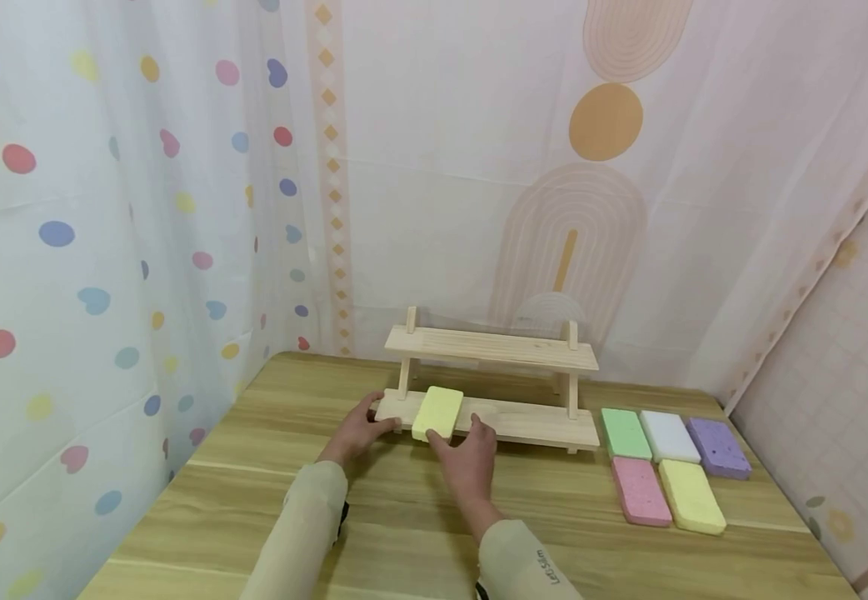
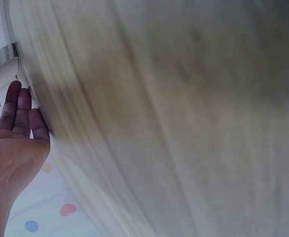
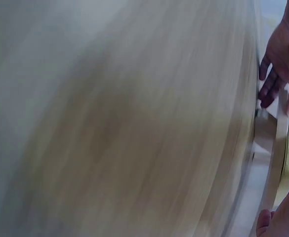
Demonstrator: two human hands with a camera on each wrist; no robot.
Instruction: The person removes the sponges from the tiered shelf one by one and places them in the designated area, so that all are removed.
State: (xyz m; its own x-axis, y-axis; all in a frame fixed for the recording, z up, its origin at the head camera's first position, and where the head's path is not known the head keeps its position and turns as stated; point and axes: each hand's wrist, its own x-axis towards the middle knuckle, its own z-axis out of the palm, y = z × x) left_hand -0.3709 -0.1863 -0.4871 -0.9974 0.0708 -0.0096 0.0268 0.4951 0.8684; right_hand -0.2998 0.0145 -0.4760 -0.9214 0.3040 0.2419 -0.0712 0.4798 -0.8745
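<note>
A two-tier wooden shelf (image 1: pixel 531 423) stands toward the back of the table. On the left part of its lower board lies a pale yellow sponge (image 1: pixel 438 412), slanted and slightly over the front edge. My left hand (image 1: pixel 357 432) holds the lower board's left end, thumb in front and fingers at the side; the left wrist view shows this hand (image 2: pixel 16 143) low beside the table. My right hand (image 1: pixel 470 458) touches the sponge's front end with the thumb, its other fingers spread to the right, apart from the sponge. The right wrist view catches only part of this hand (image 3: pixel 285 212).
Right of the shelf, the table (image 1: pixel 254 500) bears a green sponge (image 1: pixel 626 433), a white sponge (image 1: pixel 670 437), a purple sponge (image 1: pixel 718 447), a pink sponge (image 1: pixel 640 492) and another yellow sponge (image 1: pixel 692 497). Patterned curtains (image 1: pixel 434 167) hang behind and at both sides.
</note>
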